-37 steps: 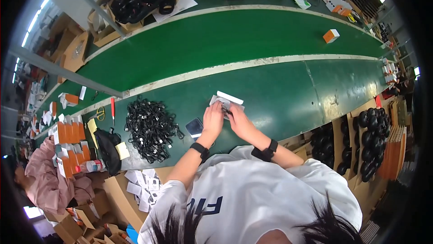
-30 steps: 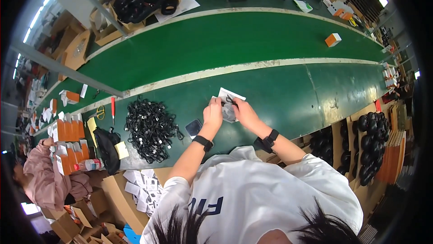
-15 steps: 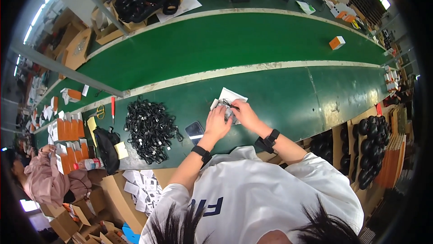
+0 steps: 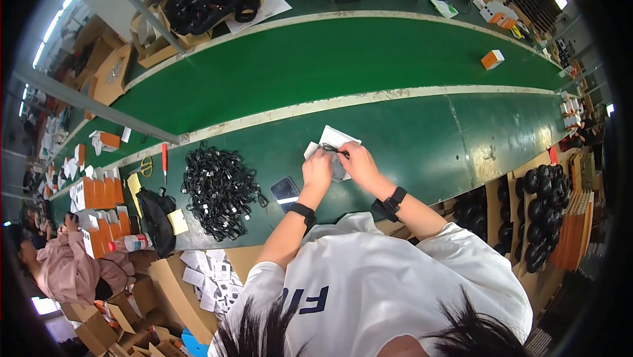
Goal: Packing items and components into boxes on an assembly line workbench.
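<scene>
Both hands are together over the near green bench (image 4: pixel 422 139), just past its front edge. Left hand (image 4: pixel 317 169) and right hand (image 4: pixel 357 161) have their fingers closed on a thin black cable (image 4: pixel 335 151) that runs between them, held over a white sheet (image 4: pixel 337 138) lying flat on the bench; a greyish piece sits under the hands, too hidden to identify. How tight the grip is I can't tell, but the fingers are curled in, not spread. Both wrists carry black bands. Just left of the left hand is a dark phone (image 4: pixel 285 190) lying flat, and further left a big pile of black cables (image 4: pixel 217 189). A red-handled tool (image 4: pixel 164 159) lies beyond that pile. An orange box (image 4: pixel 492 59) stands well apart on the far green belt. Black round parts (image 4: pixel 544 215) fill a carton at the right edge.
</scene>
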Tool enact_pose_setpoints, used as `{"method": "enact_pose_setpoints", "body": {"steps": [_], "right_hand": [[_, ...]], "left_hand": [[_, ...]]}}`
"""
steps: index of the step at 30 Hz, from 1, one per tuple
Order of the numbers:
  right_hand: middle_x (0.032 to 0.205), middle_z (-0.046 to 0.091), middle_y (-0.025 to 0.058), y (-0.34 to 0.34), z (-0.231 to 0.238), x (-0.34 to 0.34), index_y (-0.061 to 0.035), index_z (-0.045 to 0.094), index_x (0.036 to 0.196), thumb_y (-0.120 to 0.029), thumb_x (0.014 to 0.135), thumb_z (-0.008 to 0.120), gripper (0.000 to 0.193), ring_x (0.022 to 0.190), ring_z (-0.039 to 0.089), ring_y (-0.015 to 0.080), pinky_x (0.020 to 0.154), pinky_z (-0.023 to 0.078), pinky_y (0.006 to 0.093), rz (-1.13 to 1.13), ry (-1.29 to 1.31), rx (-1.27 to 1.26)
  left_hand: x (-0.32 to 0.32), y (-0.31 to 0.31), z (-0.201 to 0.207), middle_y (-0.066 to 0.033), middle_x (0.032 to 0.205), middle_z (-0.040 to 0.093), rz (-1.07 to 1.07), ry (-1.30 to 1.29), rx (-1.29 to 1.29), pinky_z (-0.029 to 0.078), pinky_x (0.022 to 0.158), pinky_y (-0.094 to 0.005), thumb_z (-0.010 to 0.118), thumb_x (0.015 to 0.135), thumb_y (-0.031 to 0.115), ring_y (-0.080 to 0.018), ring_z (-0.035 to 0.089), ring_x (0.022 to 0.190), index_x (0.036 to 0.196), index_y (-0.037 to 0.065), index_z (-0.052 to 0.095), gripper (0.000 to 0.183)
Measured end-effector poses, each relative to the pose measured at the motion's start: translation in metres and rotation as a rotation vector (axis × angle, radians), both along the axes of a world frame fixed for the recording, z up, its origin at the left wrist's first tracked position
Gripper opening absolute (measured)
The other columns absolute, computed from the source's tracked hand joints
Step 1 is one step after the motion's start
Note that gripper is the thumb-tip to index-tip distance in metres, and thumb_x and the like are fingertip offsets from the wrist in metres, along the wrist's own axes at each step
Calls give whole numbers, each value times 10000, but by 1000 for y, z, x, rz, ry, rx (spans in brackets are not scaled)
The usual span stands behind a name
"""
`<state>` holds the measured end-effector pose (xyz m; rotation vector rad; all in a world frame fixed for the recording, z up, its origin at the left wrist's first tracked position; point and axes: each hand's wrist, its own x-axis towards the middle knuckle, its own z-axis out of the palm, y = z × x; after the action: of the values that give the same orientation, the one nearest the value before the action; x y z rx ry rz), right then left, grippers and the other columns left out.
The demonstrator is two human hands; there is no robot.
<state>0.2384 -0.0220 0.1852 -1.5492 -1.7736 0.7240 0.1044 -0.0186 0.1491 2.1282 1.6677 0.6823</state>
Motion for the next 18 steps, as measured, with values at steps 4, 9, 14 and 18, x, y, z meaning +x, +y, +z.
{"method": "enact_pose_setpoints", "body": {"steps": [4,9,14,18], "right_hand": [[788,547,136,3,1,-2,-2,592,737,-64,709,611,70,681,569,327,617,472,394,60,-281,163],[793,533,145,8,-12,-9,3,586,731,-37,694,566,58,717,564,318,631,480,412,138,-516,127],[847,530,183,10,-8,-10,32,585,754,-5,664,545,105,814,568,316,671,498,401,267,-518,31],[862,515,185,-1,-5,0,36,591,834,17,689,521,163,876,548,322,733,475,403,323,-374,20]], "left_hand": [[-4,-7,-4,-98,782,555,-106,71,262,454,746,-389,541,719,33,-287,571,821,928,43,608,219],[-17,-22,5,-98,971,561,-203,13,124,424,828,-382,544,748,34,-283,517,978,954,18,597,213],[-25,-25,23,-131,1183,500,-127,-202,-92,385,916,-370,551,773,39,-279,455,1109,1102,-1,523,333],[-23,-27,8,-141,1233,469,-209,26,143,344,959,-379,528,800,89,-287,452,1114,1190,-9,464,407]]}}
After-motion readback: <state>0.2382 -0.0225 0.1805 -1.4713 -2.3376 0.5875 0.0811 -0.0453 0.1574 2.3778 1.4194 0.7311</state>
